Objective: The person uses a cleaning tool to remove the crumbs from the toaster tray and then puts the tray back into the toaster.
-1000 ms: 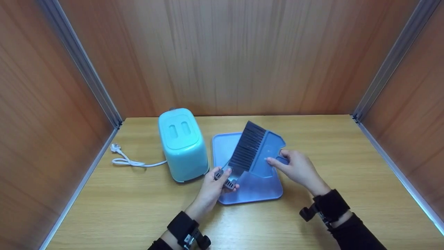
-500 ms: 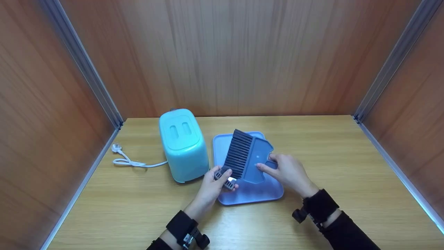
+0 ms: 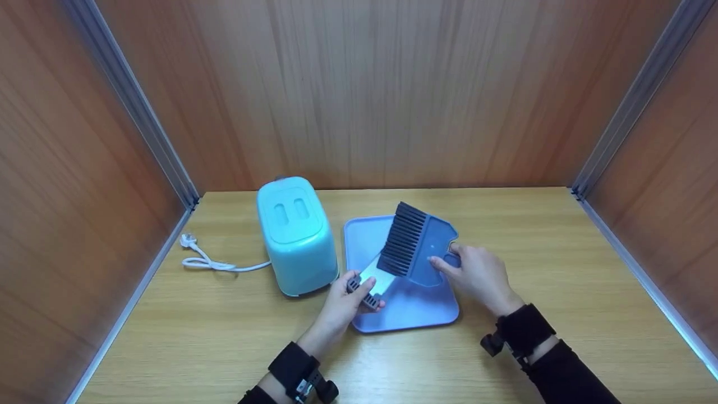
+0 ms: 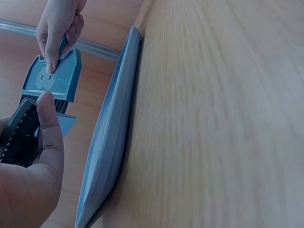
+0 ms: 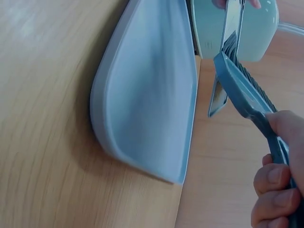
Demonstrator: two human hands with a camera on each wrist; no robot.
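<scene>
In the head view my left hand (image 3: 336,306) grips the dark grey slotted end of a shiny metal crumb tray (image 3: 377,280), thumb on top. My right hand (image 3: 479,275) pinches the handle of a small blue brush (image 3: 435,252) with dark bristles. Those bristles lie over the far part of the crumb tray. Seen from the right wrist, the bristle end of the brush (image 5: 242,85) is against or just beside the thin metal crumb tray (image 5: 232,21). Both things are held above a lavender-blue serving tray (image 3: 415,314) lying on the table.
A turquoise toaster (image 3: 297,241) stands left of the serving tray. Its white cord and plug (image 3: 210,261) lie on the table to its left. Wooden panels (image 3: 392,95) enclose the back and both sides of the table (image 3: 224,336).
The brush in my right hand has swept down and left toward my left hand, then back up and right along the crumb tray. My left hand has hardly moved.
</scene>
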